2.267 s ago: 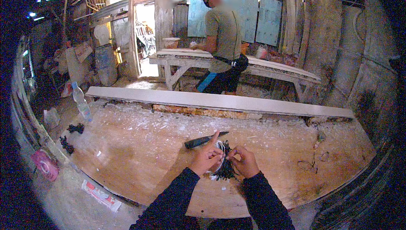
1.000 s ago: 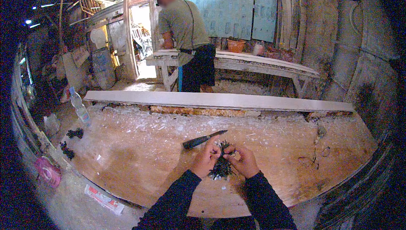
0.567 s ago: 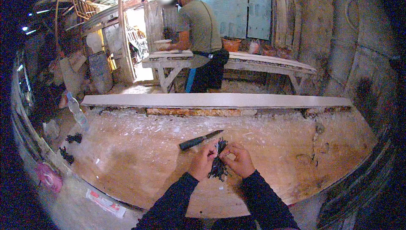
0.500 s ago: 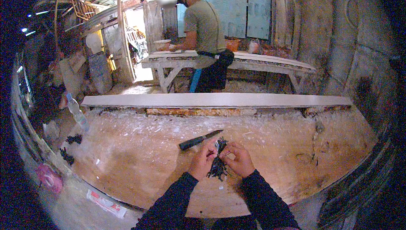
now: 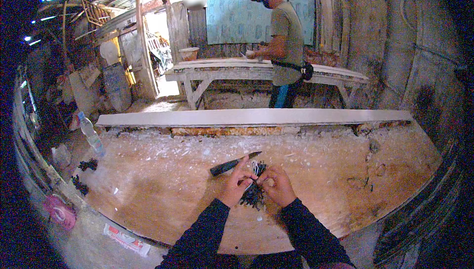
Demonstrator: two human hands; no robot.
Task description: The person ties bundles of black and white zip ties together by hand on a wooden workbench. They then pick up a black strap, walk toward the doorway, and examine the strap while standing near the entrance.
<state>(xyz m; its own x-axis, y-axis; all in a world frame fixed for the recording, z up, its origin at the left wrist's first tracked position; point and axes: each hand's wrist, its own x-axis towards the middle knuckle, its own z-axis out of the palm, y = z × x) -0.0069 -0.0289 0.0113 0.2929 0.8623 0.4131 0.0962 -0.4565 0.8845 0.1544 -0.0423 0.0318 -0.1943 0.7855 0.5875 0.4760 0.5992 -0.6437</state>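
I see my left hand (image 5: 237, 188) and right hand (image 5: 277, 186) with fingers pinched on a dark tangled fibre bundle (image 5: 253, 193) (black-handled knife (image 5: 233, 164) beside) above the wooden desk (image 5: 158, 190).

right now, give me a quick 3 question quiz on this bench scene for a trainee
1. True or false: both hands, the left hand and the right hand, are on the dark bundle.
2. Multiple choice: where does the knife lie? A) on the long white plank B) on the wooden table just beyond the hands C) on the floor
3. Fill the gap: the clear plastic bottle stands near the table's far ____ corner.

Key
1. True: both hands grip the bundle, which rests over the wooden table.
2. B: it lies flat, short of the long white plank.
3. Left.
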